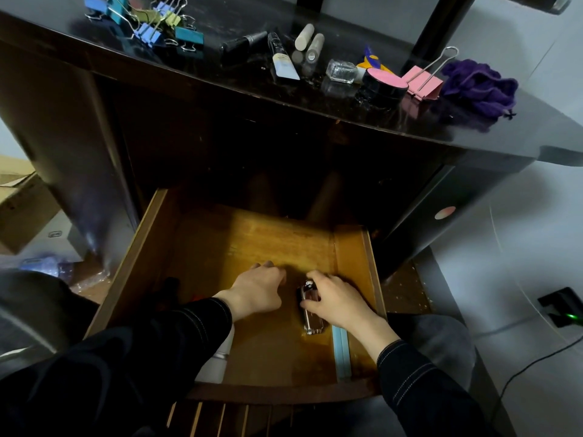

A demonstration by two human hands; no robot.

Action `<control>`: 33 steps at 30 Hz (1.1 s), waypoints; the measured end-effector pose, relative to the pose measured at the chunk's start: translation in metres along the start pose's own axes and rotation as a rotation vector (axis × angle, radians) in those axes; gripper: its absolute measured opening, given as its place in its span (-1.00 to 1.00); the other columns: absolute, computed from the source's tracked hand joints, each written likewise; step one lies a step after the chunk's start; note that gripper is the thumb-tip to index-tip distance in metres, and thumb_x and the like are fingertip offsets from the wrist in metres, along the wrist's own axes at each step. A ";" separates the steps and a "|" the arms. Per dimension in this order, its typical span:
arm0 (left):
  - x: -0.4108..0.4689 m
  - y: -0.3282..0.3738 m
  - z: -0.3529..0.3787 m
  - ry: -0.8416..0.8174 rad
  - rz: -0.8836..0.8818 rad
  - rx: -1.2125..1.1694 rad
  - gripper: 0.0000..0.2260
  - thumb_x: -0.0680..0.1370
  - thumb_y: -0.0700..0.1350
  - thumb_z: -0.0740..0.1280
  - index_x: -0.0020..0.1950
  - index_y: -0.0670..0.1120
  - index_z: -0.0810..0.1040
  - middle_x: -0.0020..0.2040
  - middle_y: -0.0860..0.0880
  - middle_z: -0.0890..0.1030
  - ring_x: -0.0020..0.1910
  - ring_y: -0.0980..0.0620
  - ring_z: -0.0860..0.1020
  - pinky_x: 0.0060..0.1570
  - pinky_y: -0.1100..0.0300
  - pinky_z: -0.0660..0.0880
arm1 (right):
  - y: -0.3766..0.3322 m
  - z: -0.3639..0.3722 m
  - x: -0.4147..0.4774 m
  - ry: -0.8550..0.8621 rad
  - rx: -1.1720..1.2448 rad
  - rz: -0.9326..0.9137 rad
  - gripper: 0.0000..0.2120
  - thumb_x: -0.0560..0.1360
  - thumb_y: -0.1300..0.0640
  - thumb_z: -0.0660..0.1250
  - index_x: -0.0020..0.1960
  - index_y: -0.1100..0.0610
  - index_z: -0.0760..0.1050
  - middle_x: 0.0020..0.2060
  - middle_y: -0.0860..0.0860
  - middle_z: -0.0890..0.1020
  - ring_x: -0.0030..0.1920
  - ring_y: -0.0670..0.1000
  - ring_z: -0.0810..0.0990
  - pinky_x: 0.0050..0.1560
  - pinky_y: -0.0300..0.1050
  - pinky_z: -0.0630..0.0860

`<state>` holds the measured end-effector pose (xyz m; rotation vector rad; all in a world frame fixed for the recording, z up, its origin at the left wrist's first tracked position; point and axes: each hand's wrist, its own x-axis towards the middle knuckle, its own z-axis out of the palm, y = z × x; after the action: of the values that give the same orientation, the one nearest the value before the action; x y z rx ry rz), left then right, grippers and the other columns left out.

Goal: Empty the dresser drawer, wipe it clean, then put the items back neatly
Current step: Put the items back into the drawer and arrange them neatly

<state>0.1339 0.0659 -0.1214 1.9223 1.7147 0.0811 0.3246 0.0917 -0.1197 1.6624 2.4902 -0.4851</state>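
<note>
The wooden drawer is pulled out below the dark dresser top. Inside it, my right hand grips a clear glass bottle lying on the drawer floor. My left hand rests beside it on the floor with fingers curled; I cannot see anything in it. A white tube lies under my left sleeve, a dark object sits at the left, and a pale blue flat item lies along the right wall. The purple cloth is bunched on the dresser top at the right.
On the dresser top lie several coloured binder clips, a dark tube, a white tube, two beige sticks, a glass bottle, a round pink-lidded compact and a pink binder clip. A cardboard box stands at the left.
</note>
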 end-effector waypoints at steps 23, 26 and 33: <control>-0.126 0.075 -0.173 0.868 0.614 -0.106 -0.93 0.58 0.05 0.31 0.02 0.11 0.54 -0.15 0.20 0.51 -0.19 0.18 0.52 -0.25 0.29 0.46 | -0.071 -0.238 -0.099 1.041 0.312 -0.182 -0.94 0.51 -0.09 0.32 -0.07 -0.15 0.56 -0.24 -0.30 0.60 -0.27 -0.20 0.57 -0.34 -0.23 0.48; -0.135 0.091 -0.210 1.006 0.649 -0.114 -0.97 0.57 -0.04 0.34 -0.01 0.06 0.55 -0.17 0.15 0.52 -0.21 0.12 0.52 -0.24 0.26 0.45 | -0.072 -0.269 -0.075 1.032 0.326 -0.166 -0.96 0.52 -0.03 0.34 -0.04 -0.14 0.55 -0.24 -0.25 0.59 -0.22 -0.23 0.52 -0.29 -0.27 0.41; -0.095 0.096 -0.280 1.043 0.473 0.043 -0.93 0.53 -0.08 0.39 0.00 0.03 0.58 -0.12 0.16 0.52 -0.06 0.08 0.42 -0.07 0.12 0.47 | -0.051 -0.295 -0.013 0.857 0.671 -0.062 -0.86 0.57 0.11 0.32 -0.01 -0.11 0.58 -0.07 -0.13 0.65 -0.20 -0.12 0.63 -0.23 -0.23 0.53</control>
<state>0.0918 0.0758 0.1863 2.4753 1.7319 1.4403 0.3086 0.1570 0.1720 2.4483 3.2025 -0.8228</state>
